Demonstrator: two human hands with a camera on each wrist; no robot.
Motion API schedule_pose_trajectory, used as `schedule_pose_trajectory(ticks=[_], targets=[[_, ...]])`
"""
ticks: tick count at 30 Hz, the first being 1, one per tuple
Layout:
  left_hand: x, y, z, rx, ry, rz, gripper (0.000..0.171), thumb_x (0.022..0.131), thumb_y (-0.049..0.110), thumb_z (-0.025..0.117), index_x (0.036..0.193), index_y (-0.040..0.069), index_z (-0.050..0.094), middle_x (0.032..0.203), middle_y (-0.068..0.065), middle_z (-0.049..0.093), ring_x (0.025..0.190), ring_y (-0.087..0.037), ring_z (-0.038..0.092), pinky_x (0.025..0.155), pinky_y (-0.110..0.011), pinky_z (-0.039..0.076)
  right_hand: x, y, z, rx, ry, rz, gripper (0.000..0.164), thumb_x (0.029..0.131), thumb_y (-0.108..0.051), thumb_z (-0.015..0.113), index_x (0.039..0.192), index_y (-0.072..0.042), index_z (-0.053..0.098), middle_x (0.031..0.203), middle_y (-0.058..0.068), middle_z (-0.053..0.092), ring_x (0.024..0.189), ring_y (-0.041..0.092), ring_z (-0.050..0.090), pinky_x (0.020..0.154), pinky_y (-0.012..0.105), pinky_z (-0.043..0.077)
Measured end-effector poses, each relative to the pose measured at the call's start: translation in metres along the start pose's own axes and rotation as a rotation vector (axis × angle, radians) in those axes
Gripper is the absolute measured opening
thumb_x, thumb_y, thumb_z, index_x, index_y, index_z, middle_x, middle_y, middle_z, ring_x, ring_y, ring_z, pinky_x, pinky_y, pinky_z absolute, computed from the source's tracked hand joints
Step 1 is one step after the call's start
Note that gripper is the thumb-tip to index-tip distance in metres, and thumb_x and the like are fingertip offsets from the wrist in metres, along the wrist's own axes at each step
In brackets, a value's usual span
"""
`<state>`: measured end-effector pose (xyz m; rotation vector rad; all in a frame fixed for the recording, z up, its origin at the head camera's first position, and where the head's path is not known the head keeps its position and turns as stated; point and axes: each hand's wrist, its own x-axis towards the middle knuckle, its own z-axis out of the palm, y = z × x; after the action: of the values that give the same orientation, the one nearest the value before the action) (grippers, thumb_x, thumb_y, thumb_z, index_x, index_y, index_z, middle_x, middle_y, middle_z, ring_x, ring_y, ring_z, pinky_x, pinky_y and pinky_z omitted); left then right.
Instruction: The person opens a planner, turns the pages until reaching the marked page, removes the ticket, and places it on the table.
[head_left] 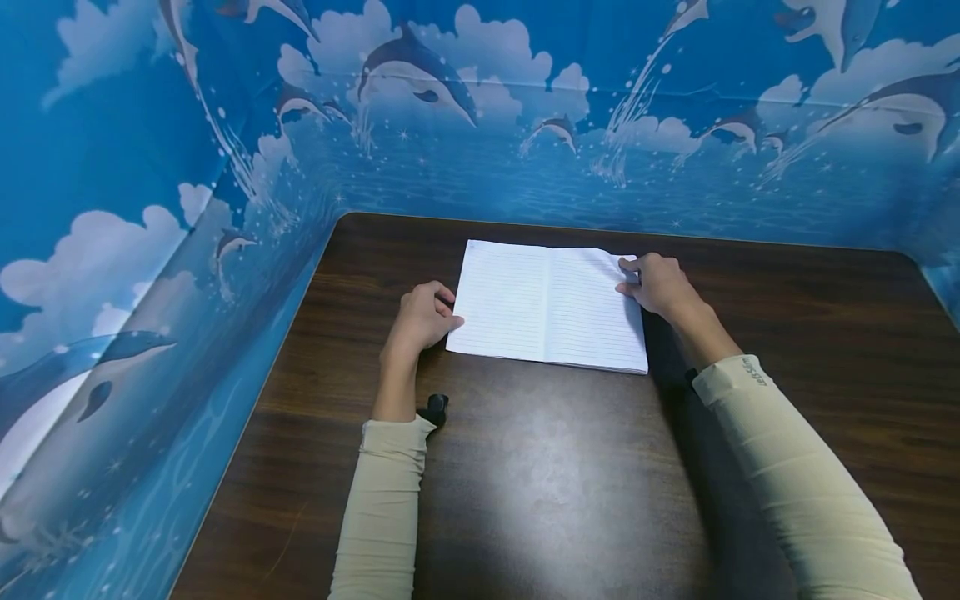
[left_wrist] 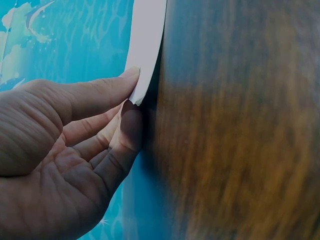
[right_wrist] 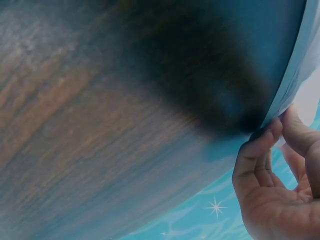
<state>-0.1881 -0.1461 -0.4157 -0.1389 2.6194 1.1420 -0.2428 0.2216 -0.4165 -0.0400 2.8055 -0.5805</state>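
An open notebook [head_left: 502, 300] with blank ruled pages lies toward the far side of the dark wooden table. My left hand [head_left: 423, 317] pinches its left edge, thumb on top and fingers beneath, as the left wrist view shows at the page edge [left_wrist: 146, 50]. At the upper right corner my right hand [head_left: 660, 283] pinches the notebook's right side between thumb and fingers. The right-hand page ripples slightly near that thumb. In the right wrist view the right hand [right_wrist: 280, 185] holds the notebook edge [right_wrist: 287, 85] just above the tabletop.
The brown wood-grain table [head_left: 555, 467] has rounded far corners. A blue curtain [head_left: 480, 150] printed with dolphins and clouds hangs behind it and along the left side. A small black device [head_left: 435, 408] sits at the left wrist, by the sleeve cuff.
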Motion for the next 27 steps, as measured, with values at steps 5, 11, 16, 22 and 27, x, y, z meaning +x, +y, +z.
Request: schedule_pose_trajectory(ticks=[5, 11, 16, 22, 27], targets=[[0.000, 0.000, 0.000, -0.004, -0.010, -0.014, 0.037, 0.100, 0.013, 0.076, 0.134, 0.004, 0.063, 0.109, -0.017, 0.076, 0.106, -0.034, 0.065, 0.100, -0.053, 0.053, -0.001, 0.005, 0.001, 0.056, 0.035, -0.009, 0.060, 0.106, -0.018, 0.071, 0.159, -0.003, 0.049, 0.144, 0.033, 0.060, 0.108, 0.041, 0.061, 0.087, 0.051, 0.054], [-0.001, 0.001, 0.000, -0.011, -0.012, -0.018, 0.037, 0.100, 0.012, 0.076, 0.133, 0.004, 0.063, 0.110, -0.017, 0.075, 0.105, -0.034, 0.064, 0.099, -0.052, 0.053, -0.001, 0.013, -0.001, 0.325, 0.041, 0.183, 0.070, 0.102, -0.029, 0.077, 0.152, 0.006, 0.041, 0.133, 0.032, 0.059, 0.114, 0.044, 0.062, 0.101, 0.058, 0.054], [-0.001, -0.001, 0.001, -0.005, -0.020, -0.012, 0.036, 0.101, 0.013, 0.076, 0.134, 0.004, 0.063, 0.108, -0.017, 0.075, 0.102, -0.032, 0.065, 0.096, -0.051, 0.053, -0.001, 0.016, -0.006, 0.475, -0.004, 0.309, 0.056, 0.102, -0.040, 0.075, 0.133, 0.002, 0.055, 0.131, 0.026, 0.058, 0.114, 0.039, 0.059, 0.110, 0.062, 0.048], [-0.001, -0.001, 0.000, -0.003, -0.018, -0.010, 0.036, 0.101, 0.014, 0.076, 0.134, 0.004, 0.063, 0.110, -0.018, 0.075, 0.102, -0.032, 0.065, 0.096, -0.051, 0.053, -0.005, 0.008, -0.023, 0.560, -0.003, 0.280, 0.049, 0.102, -0.046, 0.074, 0.122, -0.003, 0.061, 0.105, 0.013, 0.062, 0.092, 0.025, 0.064, 0.101, 0.050, 0.058], [-0.001, 0.001, -0.001, -0.001, -0.017, -0.015, 0.036, 0.101, 0.014, 0.076, 0.133, 0.005, 0.064, 0.111, -0.017, 0.075, 0.102, -0.032, 0.065, 0.095, -0.050, 0.054, -0.011, -0.006, -0.041, 0.669, -0.033, 0.213, 0.048, 0.101, -0.048, 0.074, 0.120, -0.005, 0.064, 0.080, -0.003, 0.060, 0.070, 0.010, 0.060, 0.075, 0.026, 0.060]])
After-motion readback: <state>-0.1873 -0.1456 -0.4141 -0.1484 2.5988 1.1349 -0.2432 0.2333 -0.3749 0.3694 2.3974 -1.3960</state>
